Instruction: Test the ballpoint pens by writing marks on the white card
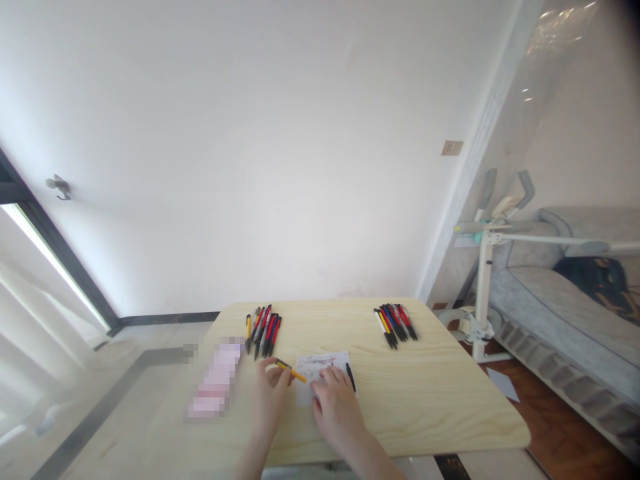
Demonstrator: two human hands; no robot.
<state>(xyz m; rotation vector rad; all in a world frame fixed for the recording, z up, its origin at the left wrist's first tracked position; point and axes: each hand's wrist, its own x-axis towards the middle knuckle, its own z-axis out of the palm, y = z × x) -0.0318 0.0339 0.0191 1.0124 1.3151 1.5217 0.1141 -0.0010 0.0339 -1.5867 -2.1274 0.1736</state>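
Wooden table (425, 400), left hand (270, 393) gripping yellow pen (291, 371)

Two pen groups on table (450, 393): left bunch (263, 330) and right bunch (395, 325), well apart. Blurred pink patch (215, 380) near table's left edge. Grey sofa (565, 300) at right, white stand (483, 293) in front. Wall socket (451, 147) above.

Yellow pen over a scribbled paper slip

The yellow pen (291, 371), black-tipped, lies slanted in the left hand (270, 390), its tip reaching the left edge of the white paper slip (320, 365). The slip, marked with coloured scribbles, lies flat; a black pen (351, 377) rests along its right edge.
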